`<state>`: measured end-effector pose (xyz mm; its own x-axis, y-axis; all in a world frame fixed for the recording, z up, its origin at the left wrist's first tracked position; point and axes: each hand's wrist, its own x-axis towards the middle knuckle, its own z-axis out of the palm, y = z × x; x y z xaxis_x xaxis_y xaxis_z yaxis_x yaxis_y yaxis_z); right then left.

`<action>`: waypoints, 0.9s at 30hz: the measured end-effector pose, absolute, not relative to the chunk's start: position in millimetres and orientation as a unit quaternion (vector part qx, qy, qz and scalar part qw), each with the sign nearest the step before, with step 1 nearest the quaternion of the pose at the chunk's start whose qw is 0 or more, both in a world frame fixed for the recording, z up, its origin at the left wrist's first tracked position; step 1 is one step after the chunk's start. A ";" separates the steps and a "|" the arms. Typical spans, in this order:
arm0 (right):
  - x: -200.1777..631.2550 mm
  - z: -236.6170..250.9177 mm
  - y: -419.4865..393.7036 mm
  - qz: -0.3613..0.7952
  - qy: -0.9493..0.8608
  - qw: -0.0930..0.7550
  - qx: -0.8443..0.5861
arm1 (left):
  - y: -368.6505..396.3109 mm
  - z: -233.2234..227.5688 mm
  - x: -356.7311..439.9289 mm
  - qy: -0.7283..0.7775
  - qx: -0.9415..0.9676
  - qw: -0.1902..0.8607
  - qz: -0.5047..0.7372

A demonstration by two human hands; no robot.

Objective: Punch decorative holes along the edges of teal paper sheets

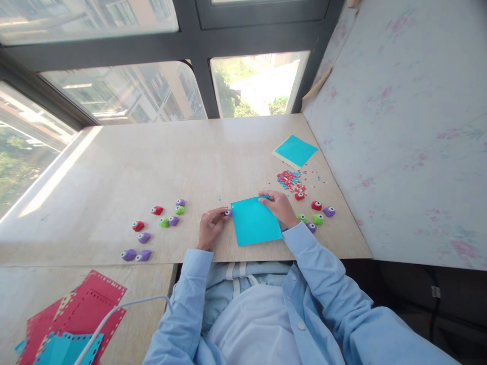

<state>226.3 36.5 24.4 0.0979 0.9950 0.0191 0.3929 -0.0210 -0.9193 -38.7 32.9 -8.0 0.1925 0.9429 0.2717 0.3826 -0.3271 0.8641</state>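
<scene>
Now, hands fit a punch to blue paper at table centre.
Left hand (211, 224) pinches purple punch (228, 212) at paper's (254, 222) ten o'clock corner; right hand (279, 207) fingers press its top edge flat. Best keep the sheet square.

Desk (114, 167) — pale marble-look top, set under a window. On it: one turquoise paper sheet (254, 222) at the near edge; a second turquoise sheet (296, 150) at the far right; a scatter of red and blue paper confetti (289, 180) between them; small red, green and purple craft punches in a left cluster (160, 228) and a right cluster (315, 212). Lower side surface (148, 284) — punched red and turquoise sheets (76, 324).
</scene>
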 end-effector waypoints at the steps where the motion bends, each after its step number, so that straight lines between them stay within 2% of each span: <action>1: 225.9 24.3 36.2 0.364 -0.565 0.413 -0.615 | 32.8 -7.3 -38.5 0.476 0.697 0.331 0.422; 13: 228.0 22.0 35.0 0.346 -0.579 0.396 -0.623 | 30.7 -5.4 -35.7 0.480 0.680 0.343 0.435; 27: 225.8 23.4 37.6 0.356 -0.574 0.402 -0.618 | 31.5 -3.0 -36.3 0.495 0.707 0.299 0.408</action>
<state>225.8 37.6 23.4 0.0866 0.9960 0.0210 0.4237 -0.0177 -0.9056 -36.3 31.5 -3.0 0.1786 0.9429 0.2811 0.4559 -0.3325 0.8256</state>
